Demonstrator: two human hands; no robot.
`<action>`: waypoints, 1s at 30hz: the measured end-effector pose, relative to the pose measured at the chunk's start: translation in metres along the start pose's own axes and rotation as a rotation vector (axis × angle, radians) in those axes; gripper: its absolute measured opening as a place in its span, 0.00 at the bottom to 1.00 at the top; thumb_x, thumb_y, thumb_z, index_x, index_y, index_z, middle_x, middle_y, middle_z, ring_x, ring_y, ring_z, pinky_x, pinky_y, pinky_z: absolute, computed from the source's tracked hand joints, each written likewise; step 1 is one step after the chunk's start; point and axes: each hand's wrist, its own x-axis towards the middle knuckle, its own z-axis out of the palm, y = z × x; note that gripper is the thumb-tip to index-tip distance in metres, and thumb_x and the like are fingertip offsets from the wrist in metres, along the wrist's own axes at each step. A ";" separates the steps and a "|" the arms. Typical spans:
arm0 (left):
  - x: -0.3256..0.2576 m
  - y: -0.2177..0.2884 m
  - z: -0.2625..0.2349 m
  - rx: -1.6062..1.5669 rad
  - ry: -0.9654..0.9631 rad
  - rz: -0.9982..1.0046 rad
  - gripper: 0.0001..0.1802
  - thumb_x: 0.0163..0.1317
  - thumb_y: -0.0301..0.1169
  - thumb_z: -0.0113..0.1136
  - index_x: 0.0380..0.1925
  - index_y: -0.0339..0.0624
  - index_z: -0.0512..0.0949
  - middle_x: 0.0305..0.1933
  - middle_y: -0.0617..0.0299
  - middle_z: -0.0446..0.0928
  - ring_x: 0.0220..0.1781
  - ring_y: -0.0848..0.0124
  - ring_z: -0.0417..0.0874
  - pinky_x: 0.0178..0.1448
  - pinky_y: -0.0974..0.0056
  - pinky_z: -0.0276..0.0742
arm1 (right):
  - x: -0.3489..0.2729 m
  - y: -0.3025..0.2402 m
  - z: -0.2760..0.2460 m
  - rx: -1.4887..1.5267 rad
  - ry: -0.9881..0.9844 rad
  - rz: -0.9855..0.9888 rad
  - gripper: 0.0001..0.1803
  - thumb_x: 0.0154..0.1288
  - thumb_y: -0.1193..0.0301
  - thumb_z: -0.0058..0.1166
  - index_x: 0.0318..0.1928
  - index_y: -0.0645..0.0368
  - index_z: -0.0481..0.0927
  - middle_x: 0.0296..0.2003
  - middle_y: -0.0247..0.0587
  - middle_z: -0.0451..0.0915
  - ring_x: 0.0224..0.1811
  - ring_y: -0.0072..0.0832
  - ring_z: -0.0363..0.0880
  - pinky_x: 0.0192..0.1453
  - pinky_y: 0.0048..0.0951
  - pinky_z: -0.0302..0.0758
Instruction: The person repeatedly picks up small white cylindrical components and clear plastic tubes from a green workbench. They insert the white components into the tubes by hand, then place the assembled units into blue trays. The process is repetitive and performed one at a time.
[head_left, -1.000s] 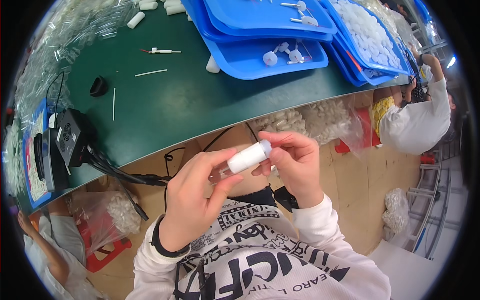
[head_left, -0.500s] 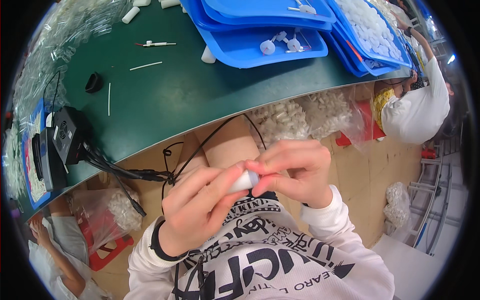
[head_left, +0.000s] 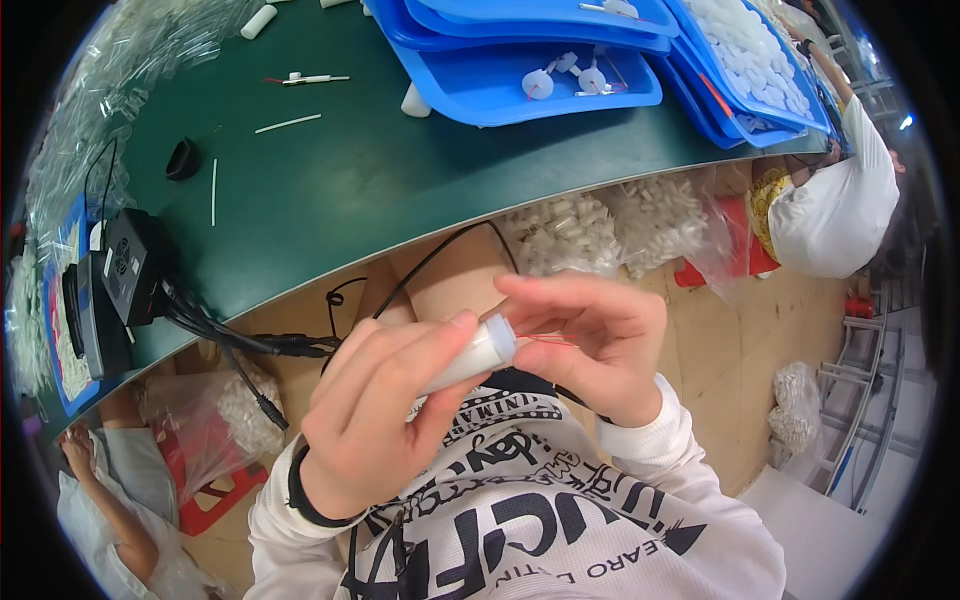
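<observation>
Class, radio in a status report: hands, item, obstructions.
Left hand gripping white tube. Right hand pinching thin red wire at tube's end. Nothing blocking.

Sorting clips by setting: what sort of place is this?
Likely a small-parts assembly workshop: stacked blue trays of white pieces on a green workbench, bags of white parts beneath, another worker nearby.

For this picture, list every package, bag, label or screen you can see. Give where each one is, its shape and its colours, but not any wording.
Clear plastic bags of white parts: under the table edge, bulging.
Clear bag: floor at right, small, white contents.
Clear bag: lower left, over a red stool.
Blue flat item: left table edge; whether label or screen, cannot tell.
</observation>
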 end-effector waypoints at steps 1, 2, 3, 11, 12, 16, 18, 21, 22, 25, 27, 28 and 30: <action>-0.001 -0.001 -0.001 0.011 -0.003 0.023 0.20 0.41 0.18 0.66 0.39 0.31 0.77 0.30 0.54 0.76 0.23 0.64 0.72 0.26 0.67 0.67 | 0.001 -0.004 0.001 0.027 -0.009 0.017 0.15 0.44 0.85 0.62 0.37 0.69 0.81 0.32 0.50 0.81 0.35 0.32 0.81 0.38 0.24 0.77; -0.001 -0.004 -0.003 0.022 -0.006 0.046 0.20 0.41 0.18 0.66 0.39 0.32 0.78 0.30 0.54 0.76 0.23 0.64 0.72 0.26 0.67 0.67 | 0.001 -0.006 0.000 0.053 -0.018 0.034 0.15 0.43 0.86 0.62 0.37 0.69 0.81 0.32 0.50 0.81 0.36 0.32 0.81 0.38 0.24 0.77; -0.002 -0.005 -0.003 0.028 -0.007 0.069 0.20 0.40 0.17 0.65 0.38 0.32 0.78 0.30 0.54 0.75 0.23 0.65 0.71 0.26 0.67 0.67 | 0.003 -0.005 -0.005 -0.028 -0.098 -0.020 0.15 0.45 0.85 0.62 0.38 0.68 0.81 0.33 0.49 0.81 0.36 0.31 0.81 0.39 0.24 0.77; -0.008 -0.006 -0.003 0.094 -0.074 0.075 0.22 0.36 0.14 0.61 0.39 0.31 0.78 0.29 0.55 0.73 0.23 0.67 0.69 0.25 0.68 0.65 | 0.010 -0.004 -0.017 -0.315 -0.259 -0.080 0.10 0.47 0.80 0.64 0.34 0.63 0.84 0.28 0.42 0.82 0.30 0.26 0.81 0.32 0.21 0.75; -0.009 -0.006 -0.003 0.124 -0.078 0.083 0.22 0.36 0.14 0.61 0.39 0.30 0.78 0.29 0.55 0.73 0.22 0.67 0.69 0.25 0.68 0.65 | 0.009 -0.003 -0.017 -0.315 -0.252 -0.076 0.10 0.46 0.81 0.64 0.33 0.63 0.84 0.28 0.43 0.82 0.29 0.26 0.81 0.32 0.21 0.75; -0.016 -0.008 0.005 0.255 -0.008 0.186 0.21 0.37 0.15 0.60 0.38 0.28 0.78 0.29 0.54 0.74 0.21 0.67 0.69 0.24 0.69 0.65 | 0.007 0.003 -0.015 -0.328 -0.218 -0.075 0.10 0.46 0.81 0.64 0.33 0.64 0.84 0.28 0.43 0.82 0.28 0.25 0.81 0.32 0.20 0.75; -0.016 -0.009 0.007 0.319 0.008 0.204 0.19 0.40 0.15 0.60 0.38 0.27 0.77 0.29 0.54 0.74 0.21 0.66 0.69 0.23 0.69 0.65 | 0.007 0.005 -0.014 -0.270 -0.205 -0.057 0.10 0.48 0.80 0.63 0.35 0.64 0.83 0.28 0.42 0.81 0.29 0.24 0.80 0.33 0.20 0.75; -0.005 0.004 -0.001 -0.100 -0.087 -0.194 0.15 0.47 0.17 0.58 0.38 0.27 0.76 0.28 0.53 0.74 0.22 0.67 0.72 0.24 0.70 0.67 | 0.008 0.006 -0.013 -0.023 -0.176 0.038 0.14 0.49 0.80 0.62 0.40 0.66 0.80 0.29 0.41 0.81 0.31 0.22 0.79 0.34 0.20 0.75; -0.005 0.003 -0.001 -0.214 -0.102 -0.288 0.13 0.50 0.18 0.57 0.39 0.28 0.75 0.29 0.54 0.75 0.24 0.69 0.73 0.26 0.70 0.68 | 0.007 0.006 -0.013 0.096 -0.152 0.090 0.16 0.50 0.80 0.61 0.43 0.67 0.79 0.29 0.40 0.80 0.32 0.21 0.79 0.34 0.20 0.74; -0.006 0.002 -0.006 -0.546 -0.131 -0.570 0.10 0.59 0.23 0.53 0.40 0.29 0.74 0.31 0.56 0.75 0.28 0.74 0.76 0.33 0.72 0.70 | 0.008 0.010 -0.016 0.160 -0.078 0.136 0.19 0.52 0.80 0.58 0.48 0.68 0.75 0.27 0.35 0.77 0.31 0.18 0.76 0.37 0.18 0.72; -0.005 -0.002 -0.007 -0.683 -0.204 -0.691 0.11 0.64 0.27 0.48 0.41 0.30 0.73 0.35 0.59 0.75 0.34 0.76 0.76 0.37 0.75 0.69 | 0.008 0.012 -0.015 0.179 -0.049 0.162 0.18 0.52 0.80 0.57 0.46 0.68 0.76 0.26 0.33 0.76 0.30 0.17 0.74 0.36 0.17 0.71; -0.006 -0.009 -0.003 -0.724 -0.225 -0.724 0.12 0.64 0.28 0.48 0.42 0.30 0.73 0.35 0.60 0.75 0.36 0.76 0.76 0.38 0.75 0.69 | 0.008 0.010 -0.006 0.256 -0.074 0.182 0.17 0.52 0.79 0.59 0.45 0.67 0.77 0.25 0.31 0.75 0.28 0.16 0.73 0.33 0.16 0.69; -0.010 -0.018 0.004 -0.822 -0.220 -0.792 0.12 0.65 0.29 0.47 0.42 0.31 0.73 0.36 0.61 0.75 0.38 0.77 0.76 0.39 0.74 0.69 | 0.009 0.021 -0.003 0.102 -0.076 0.272 0.16 0.52 0.77 0.60 0.44 0.67 0.78 0.25 0.30 0.75 0.26 0.14 0.71 0.32 0.15 0.68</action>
